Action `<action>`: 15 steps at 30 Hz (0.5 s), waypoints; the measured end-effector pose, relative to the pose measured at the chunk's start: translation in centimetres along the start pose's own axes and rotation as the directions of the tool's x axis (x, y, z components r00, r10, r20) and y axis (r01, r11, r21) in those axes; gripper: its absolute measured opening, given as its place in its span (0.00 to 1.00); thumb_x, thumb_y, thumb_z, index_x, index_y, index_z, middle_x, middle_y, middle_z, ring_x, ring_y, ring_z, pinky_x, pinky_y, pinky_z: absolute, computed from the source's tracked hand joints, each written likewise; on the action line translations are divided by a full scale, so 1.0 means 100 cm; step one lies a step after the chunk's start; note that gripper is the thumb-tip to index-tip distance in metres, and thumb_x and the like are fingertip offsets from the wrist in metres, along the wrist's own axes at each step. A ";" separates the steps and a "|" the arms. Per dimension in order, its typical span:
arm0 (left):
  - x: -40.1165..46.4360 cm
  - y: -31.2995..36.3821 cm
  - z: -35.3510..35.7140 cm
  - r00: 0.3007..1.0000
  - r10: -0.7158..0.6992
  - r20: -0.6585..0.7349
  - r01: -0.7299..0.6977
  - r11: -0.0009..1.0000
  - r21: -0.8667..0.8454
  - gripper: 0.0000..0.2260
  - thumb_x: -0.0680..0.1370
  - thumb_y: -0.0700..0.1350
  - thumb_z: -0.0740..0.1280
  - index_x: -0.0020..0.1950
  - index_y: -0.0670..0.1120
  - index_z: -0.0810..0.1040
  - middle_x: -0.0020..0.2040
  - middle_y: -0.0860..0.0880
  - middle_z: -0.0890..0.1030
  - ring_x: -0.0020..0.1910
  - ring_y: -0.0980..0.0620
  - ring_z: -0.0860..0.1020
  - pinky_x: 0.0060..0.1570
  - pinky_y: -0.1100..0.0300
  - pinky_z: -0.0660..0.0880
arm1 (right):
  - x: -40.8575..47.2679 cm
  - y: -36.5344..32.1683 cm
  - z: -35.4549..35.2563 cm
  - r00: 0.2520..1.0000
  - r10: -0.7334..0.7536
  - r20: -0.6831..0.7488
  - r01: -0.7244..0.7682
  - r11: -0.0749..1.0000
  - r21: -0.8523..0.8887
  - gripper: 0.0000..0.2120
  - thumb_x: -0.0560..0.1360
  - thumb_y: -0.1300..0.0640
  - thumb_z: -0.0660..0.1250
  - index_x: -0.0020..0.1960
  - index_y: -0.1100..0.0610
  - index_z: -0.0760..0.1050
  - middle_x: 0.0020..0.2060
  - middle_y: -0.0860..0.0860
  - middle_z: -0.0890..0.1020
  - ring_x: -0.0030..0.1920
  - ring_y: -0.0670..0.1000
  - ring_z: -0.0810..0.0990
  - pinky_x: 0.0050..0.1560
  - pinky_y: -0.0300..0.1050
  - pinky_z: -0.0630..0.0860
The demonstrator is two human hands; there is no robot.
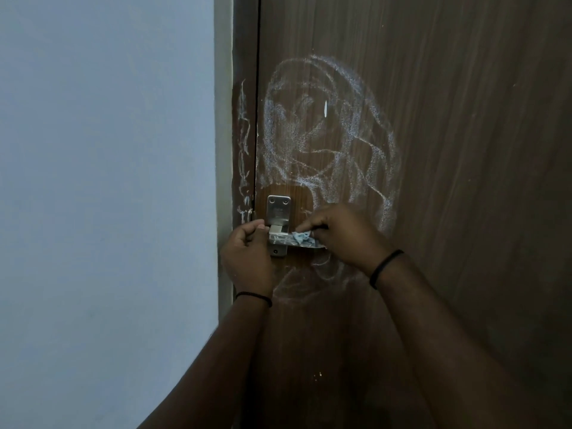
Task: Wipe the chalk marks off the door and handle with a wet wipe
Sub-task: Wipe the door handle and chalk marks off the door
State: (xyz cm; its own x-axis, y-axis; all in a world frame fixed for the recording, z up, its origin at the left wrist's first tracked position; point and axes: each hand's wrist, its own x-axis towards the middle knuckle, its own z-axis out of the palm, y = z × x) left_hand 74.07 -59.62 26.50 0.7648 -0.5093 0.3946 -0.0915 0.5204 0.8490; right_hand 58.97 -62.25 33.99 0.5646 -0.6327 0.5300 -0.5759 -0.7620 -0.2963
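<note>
Wet wipe (301, 237) on the handle (286, 241), pinched under right hand (343, 233); left hand (247, 252) clenched beside the plate (278, 209)

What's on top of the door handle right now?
A crumpled wet wipe lies on the handle, pressed by the right hand. That hand covers the handle's far end.

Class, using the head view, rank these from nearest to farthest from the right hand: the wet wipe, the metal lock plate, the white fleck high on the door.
1. Wet wipe: under the right hand's fingertips, on the handle.
2. Metal lock plate: just to its left.
3. White fleck: well above, among the chalk scribbles.
</note>
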 end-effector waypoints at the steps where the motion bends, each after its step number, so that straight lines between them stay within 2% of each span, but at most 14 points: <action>1: 0.000 0.000 -0.002 1.000 0.001 0.007 -0.002 1.000 0.006 0.06 0.77 0.39 0.68 0.51 0.47 0.83 0.48 0.48 0.84 0.50 0.50 0.82 0.51 0.54 0.81 | 0.001 -0.004 0.008 0.998 -0.031 -0.057 0.031 1.000 0.000 0.12 0.76 0.68 0.68 0.53 0.55 0.85 0.52 0.52 0.85 0.50 0.46 0.80 0.51 0.34 0.75; 3: 0.000 -0.001 -0.006 1.000 -0.002 0.027 0.003 0.999 -0.036 0.06 0.77 0.39 0.68 0.51 0.46 0.83 0.48 0.46 0.85 0.50 0.48 0.82 0.52 0.52 0.80 | 0.003 -0.011 0.021 0.986 -0.071 -0.153 0.078 0.996 0.041 0.12 0.76 0.68 0.68 0.53 0.56 0.85 0.51 0.52 0.85 0.49 0.47 0.80 0.52 0.34 0.75; 5: 0.001 -0.003 -0.009 0.999 -0.015 0.041 0.019 0.995 -0.093 0.07 0.79 0.38 0.64 0.52 0.45 0.82 0.47 0.45 0.85 0.48 0.47 0.83 0.49 0.54 0.80 | 0.006 -0.021 0.034 0.970 -0.132 -0.205 0.146 0.988 0.058 0.12 0.75 0.68 0.68 0.52 0.57 0.85 0.50 0.53 0.85 0.48 0.48 0.80 0.52 0.35 0.76; 7: 0.003 -0.005 -0.010 0.999 -0.040 0.034 0.046 0.983 -0.179 0.09 0.82 0.40 0.60 0.52 0.44 0.81 0.43 0.47 0.85 0.43 0.51 0.83 0.41 0.61 0.79 | 0.009 -0.030 0.045 0.950 -0.224 -0.220 0.228 0.974 -0.006 0.10 0.72 0.69 0.69 0.49 0.59 0.86 0.47 0.55 0.85 0.47 0.54 0.81 0.51 0.48 0.78; 8: 0.003 -0.006 -0.011 0.998 -0.048 0.033 0.054 0.973 -0.223 0.11 0.83 0.43 0.58 0.52 0.43 0.80 0.40 0.49 0.85 0.40 0.54 0.83 0.38 0.64 0.78 | 0.010 -0.034 0.049 0.938 -0.265 -0.221 0.258 0.964 -0.063 0.10 0.70 0.68 0.70 0.47 0.59 0.86 0.45 0.56 0.85 0.46 0.57 0.81 0.48 0.52 0.78; 11: 0.003 -0.006 -0.011 0.997 -0.062 0.047 0.073 0.956 -0.285 0.16 0.85 0.48 0.53 0.55 0.43 0.79 0.36 0.50 0.84 0.37 0.55 0.83 0.36 0.66 0.77 | 0.006 -0.033 0.054 0.914 -0.315 -0.257 0.280 0.946 -0.165 0.07 0.68 0.67 0.71 0.43 0.59 0.85 0.41 0.55 0.85 0.42 0.58 0.80 0.44 0.51 0.78; 13: 0.002 -0.006 -0.011 0.996 -0.062 0.056 0.076 0.952 -0.296 0.17 0.85 0.49 0.52 0.55 0.43 0.78 0.38 0.48 0.85 0.39 0.54 0.83 0.37 0.65 0.78 | 0.000 -0.027 0.054 0.897 -0.339 -0.282 0.301 0.938 -0.170 0.06 0.68 0.66 0.71 0.42 0.59 0.85 0.42 0.54 0.86 0.43 0.58 0.81 0.46 0.49 0.75; 15: 0.001 -0.006 -0.011 0.996 -0.066 0.062 0.081 0.952 -0.295 0.17 0.85 0.50 0.51 0.55 0.45 0.78 0.42 0.46 0.85 0.41 0.52 0.84 0.39 0.64 0.79 | -0.005 -0.015 0.050 0.896 -0.339 -0.287 0.290 0.936 -0.201 0.06 0.69 0.66 0.73 0.43 0.59 0.86 0.43 0.54 0.86 0.44 0.59 0.81 0.49 0.50 0.76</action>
State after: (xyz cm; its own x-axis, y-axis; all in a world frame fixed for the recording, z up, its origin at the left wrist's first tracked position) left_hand 74.91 -59.26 25.70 0.7284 -0.5837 0.3587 0.1631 0.6563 0.7366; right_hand 62.50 -61.48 30.14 0.5313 -0.2685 0.8035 -0.4938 -0.8688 0.0362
